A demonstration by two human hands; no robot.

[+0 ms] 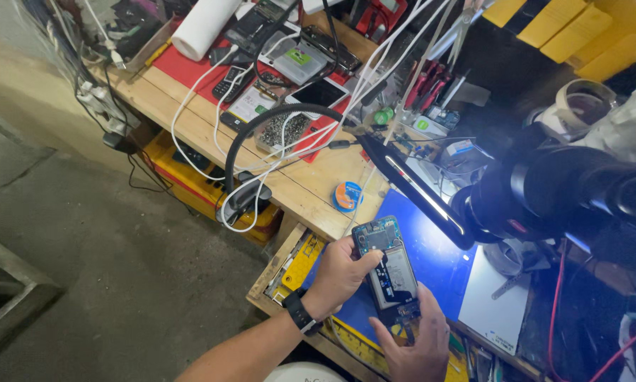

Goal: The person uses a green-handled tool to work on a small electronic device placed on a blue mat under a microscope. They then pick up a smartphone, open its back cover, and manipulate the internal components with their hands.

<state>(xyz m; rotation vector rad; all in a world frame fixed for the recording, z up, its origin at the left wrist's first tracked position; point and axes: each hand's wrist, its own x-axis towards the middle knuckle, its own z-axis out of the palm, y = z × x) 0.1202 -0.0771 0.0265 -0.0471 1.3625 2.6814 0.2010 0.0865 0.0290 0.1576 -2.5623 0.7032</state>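
Head view: left hand [342, 272] and right hand [413, 343] both grip an opened smartphone [391, 269], back off, green circuit board and flat battery exposed, over the blue mat [431, 258] at the wooden worktop [304, 187] front edge.

Open room lies left of the surface [190, 106], over the bare concrete floor [119, 269]. Above the blue mat [438, 262] the black lamp bar [417, 191] slants low, and the microscope head [558, 191] crowds the right side. White cables [197, 120] and a black looped cord [261, 134] cross the far surface among phones [311, 60]. A solder spool [346, 196] sits near the front edge.
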